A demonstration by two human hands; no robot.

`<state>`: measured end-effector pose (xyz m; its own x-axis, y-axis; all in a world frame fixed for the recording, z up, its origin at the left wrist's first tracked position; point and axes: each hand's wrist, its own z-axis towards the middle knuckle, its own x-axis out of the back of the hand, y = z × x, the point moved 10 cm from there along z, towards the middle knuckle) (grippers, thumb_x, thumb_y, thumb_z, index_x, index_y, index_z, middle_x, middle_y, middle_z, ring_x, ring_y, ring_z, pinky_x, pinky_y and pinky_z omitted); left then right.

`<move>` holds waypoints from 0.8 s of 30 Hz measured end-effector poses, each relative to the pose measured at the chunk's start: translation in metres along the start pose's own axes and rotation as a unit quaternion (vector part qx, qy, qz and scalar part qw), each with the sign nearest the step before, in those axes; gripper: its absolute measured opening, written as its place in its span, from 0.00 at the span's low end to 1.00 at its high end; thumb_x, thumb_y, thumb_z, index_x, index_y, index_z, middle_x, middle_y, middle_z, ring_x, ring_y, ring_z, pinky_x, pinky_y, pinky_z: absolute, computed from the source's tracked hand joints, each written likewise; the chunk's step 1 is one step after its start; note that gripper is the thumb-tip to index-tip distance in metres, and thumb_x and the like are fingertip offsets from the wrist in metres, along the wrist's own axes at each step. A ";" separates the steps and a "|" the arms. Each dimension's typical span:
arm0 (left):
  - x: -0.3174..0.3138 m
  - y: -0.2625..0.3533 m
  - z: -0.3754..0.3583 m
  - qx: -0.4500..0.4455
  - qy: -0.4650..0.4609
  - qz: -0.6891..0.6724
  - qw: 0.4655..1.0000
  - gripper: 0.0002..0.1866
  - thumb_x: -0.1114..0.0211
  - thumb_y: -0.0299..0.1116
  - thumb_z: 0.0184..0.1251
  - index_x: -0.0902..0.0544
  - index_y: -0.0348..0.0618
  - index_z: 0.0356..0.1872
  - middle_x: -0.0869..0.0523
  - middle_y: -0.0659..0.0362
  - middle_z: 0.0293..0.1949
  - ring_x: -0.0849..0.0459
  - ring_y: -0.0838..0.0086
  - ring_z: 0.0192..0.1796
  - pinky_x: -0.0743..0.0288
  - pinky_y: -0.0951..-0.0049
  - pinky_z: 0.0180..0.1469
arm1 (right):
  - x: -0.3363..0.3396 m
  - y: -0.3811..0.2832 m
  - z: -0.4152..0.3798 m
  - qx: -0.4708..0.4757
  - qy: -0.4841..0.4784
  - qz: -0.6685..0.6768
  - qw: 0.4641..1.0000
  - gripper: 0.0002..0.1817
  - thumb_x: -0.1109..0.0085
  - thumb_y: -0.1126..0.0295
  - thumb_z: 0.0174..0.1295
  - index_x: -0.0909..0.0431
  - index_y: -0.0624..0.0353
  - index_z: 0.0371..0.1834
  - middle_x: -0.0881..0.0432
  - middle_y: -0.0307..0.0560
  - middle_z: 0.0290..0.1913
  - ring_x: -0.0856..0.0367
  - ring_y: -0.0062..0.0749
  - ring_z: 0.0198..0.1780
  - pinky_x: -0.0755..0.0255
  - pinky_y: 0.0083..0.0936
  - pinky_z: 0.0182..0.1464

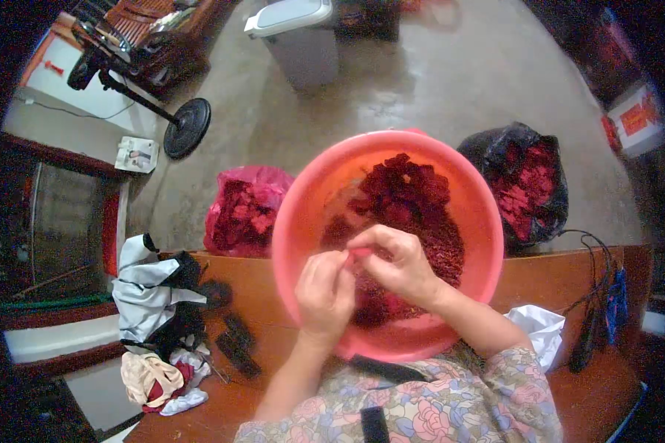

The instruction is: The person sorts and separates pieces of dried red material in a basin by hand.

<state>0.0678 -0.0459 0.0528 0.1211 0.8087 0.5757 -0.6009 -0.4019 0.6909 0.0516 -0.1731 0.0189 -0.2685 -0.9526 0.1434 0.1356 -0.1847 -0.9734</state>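
Over a large pink basin (488, 199), my left hand (324, 292) and my right hand (400, 262) meet fingertip to fingertip. Both are pinched on a small red piece (360, 252), which looks soft like cloth or a petal; its kind is too small to make out. Dark red clumped pieces (406, 184) lie in the basin's far part, and finer reddish bits (447, 255) cover its right side. My hands and forearms hide part of the contents.
A pink plastic bag (247, 210) with red pieces stands left of the basin, a black bag (521, 181) with similar pieces at right. Clothes (151, 295) and a white bag (539, 328) flank me on the wooden bench (495, 295). Beyond are a fan (187, 127) and a bin (295, 44).
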 end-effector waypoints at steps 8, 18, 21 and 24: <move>0.000 0.005 -0.002 -0.018 -0.004 0.004 1.000 0.13 0.38 0.17 0.50 0.22 0.36 0.39 0.18 0.49 0.36 0.19 0.55 0.39 0.24 0.62 0.44 | 0.000 0.005 -0.004 -0.003 0.013 0.023 1.000 0.06 0.41 0.79 0.56 0.21 0.62 0.37 0.17 0.47 0.32 0.18 0.26 0.33 0.24 0.22 0.32; 0.007 0.015 -0.001 -0.068 0.020 -0.014 0.997 0.17 0.38 0.16 0.49 0.21 0.36 0.43 0.17 0.49 0.39 0.18 0.55 0.41 0.23 0.62 0.44 | 0.000 0.000 -0.007 0.000 0.026 0.050 0.998 0.06 0.40 0.79 0.57 0.21 0.62 0.37 0.18 0.45 0.33 0.19 0.25 0.33 0.24 0.22 0.34; 0.007 0.019 -0.002 -0.088 0.019 -0.009 0.996 0.19 0.37 0.17 0.49 0.22 0.36 0.45 0.18 0.48 0.40 0.18 0.54 0.41 0.23 0.60 0.45 | 0.003 -0.009 -0.008 0.035 0.039 0.009 0.999 0.06 0.40 0.80 0.56 0.22 0.62 0.37 0.19 0.46 0.33 0.19 0.27 0.33 0.24 0.23 0.33; 0.007 0.021 -0.004 -0.098 0.019 -0.003 0.995 0.19 0.36 0.18 0.49 0.21 0.36 0.46 0.18 0.48 0.40 0.18 0.54 0.41 0.22 0.61 0.45 | 0.003 -0.012 -0.010 0.061 0.049 0.004 0.997 0.07 0.41 0.81 0.56 0.23 0.61 0.37 0.20 0.47 0.34 0.19 0.31 0.33 0.24 0.23 0.33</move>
<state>0.0528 -0.0469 0.0699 0.0980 0.8283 0.5517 -0.7433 -0.3077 0.5940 0.0398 -0.1713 0.0296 -0.3579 -0.9270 0.1120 0.2516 -0.2112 -0.9445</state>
